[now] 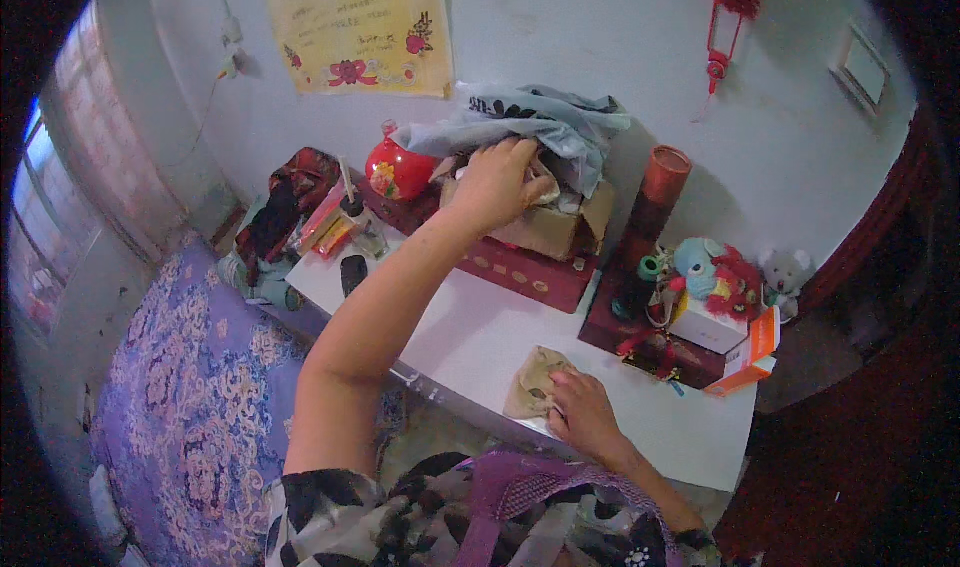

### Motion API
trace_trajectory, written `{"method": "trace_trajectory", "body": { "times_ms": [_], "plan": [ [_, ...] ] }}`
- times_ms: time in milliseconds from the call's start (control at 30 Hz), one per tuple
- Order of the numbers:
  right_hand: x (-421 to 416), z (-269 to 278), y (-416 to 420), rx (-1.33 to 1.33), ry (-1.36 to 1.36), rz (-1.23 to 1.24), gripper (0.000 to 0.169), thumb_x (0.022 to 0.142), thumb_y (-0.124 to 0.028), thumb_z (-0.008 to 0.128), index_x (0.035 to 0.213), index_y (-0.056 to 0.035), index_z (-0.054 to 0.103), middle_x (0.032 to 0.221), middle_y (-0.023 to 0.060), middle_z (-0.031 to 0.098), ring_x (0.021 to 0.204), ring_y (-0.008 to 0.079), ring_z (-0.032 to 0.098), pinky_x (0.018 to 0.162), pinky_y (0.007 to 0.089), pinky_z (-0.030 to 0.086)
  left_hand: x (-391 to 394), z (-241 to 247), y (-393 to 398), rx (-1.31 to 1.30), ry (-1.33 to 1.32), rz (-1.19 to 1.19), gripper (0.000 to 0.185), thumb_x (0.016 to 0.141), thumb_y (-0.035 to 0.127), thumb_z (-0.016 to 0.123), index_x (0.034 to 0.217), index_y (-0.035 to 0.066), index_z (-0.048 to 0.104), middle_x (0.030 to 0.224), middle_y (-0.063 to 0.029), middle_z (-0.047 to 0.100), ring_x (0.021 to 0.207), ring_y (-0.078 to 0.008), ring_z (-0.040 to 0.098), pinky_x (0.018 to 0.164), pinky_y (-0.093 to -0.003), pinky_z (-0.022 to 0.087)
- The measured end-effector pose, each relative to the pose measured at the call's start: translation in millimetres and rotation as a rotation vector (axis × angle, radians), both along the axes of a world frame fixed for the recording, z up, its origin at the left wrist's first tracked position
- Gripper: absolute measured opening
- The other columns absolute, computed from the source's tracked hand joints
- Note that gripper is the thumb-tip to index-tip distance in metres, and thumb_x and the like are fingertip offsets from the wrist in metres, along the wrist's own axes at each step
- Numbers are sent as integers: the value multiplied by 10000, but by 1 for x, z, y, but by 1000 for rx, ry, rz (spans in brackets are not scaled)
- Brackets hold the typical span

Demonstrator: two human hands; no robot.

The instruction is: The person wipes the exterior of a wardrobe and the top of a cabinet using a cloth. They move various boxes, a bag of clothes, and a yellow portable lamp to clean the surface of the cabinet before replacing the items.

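Observation:
My left hand point(499, 181) reaches over an open cardboard box point(536, 233) at the back of the white tabletop point(472, 331). Its fingers bend down among crumpled wrapping in the box, beneath a pale grey plastic bag point(517, 121); whether they grip anything is hidden. The box stands on a dark red patterned gift box point(525, 274). Near the front edge, my right hand point(589, 417) has its curled fingers on a folded beige cloth point(536, 383) that lies flat on the tabletop.
A red round vase point(401, 166), a reed diffuser point(367, 226) and a black object point(353, 274) stand left. On the right are a tall red-brown tube point(656, 196), plush toys point(697, 267) on boxes and an orange-white carton point(750, 357). A bed with purple floral cover point(195, 409) adjoins the left.

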State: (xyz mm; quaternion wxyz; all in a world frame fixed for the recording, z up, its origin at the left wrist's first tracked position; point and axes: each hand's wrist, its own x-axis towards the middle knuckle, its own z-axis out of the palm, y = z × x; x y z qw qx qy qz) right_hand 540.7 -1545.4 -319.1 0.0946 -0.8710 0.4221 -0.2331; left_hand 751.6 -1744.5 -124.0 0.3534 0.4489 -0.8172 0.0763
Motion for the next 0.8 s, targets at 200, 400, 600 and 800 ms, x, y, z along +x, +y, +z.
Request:
{"method": "trace_trajectory", "body": {
  "times_ms": [200, 400, 600, 800],
  "plan": [
    [-22, -11, 14, -32, -103, -56, 368, 705, -162, 642, 1046, -54, 557, 1216, 132, 515, 1192, 341, 450, 989, 481, 348, -17, 8, -22, 278, 1, 31, 400, 787, 342, 652, 1043, 44, 582, 945, -211, 628, 919, -394, 597, 798, -464, 469],
    [-23, -13, 14, -51, -123, -52, 430, 697, -160, 667, 1086, -51, 520, 1230, 121, 488, 1190, 342, 441, 983, 506, 350, -7, 9, -9, 361, 33, -47, 335, 825, 270, 594, 1046, 18, 578, 942, -209, 633, 908, -393, 590, 805, -450, 460],
    [-23, -10, 14, -28, -153, -36, 397, 709, -163, 650, 1070, -42, 535, 1228, 125, 490, 1198, 335, 430, 982, 506, 346, 15, -1, 3, 90, -16, -190, 347, 763, 130, 643, 1097, 68, 574, 1030, -163, 601, 994, -354, 561, 833, -425, 444],
    [-23, -13, 13, -9, -109, -49, 358, 728, -185, 621, 1056, -50, 575, 1244, 122, 491, 1216, 328, 413, 995, 494, 334, 0, 50, 13, -467, -405, -31, 621, 695, 111, 726, 1265, 137, 480, 1237, -92, 539, 1173, -332, 481, 991, -464, 343]
  ]
}}
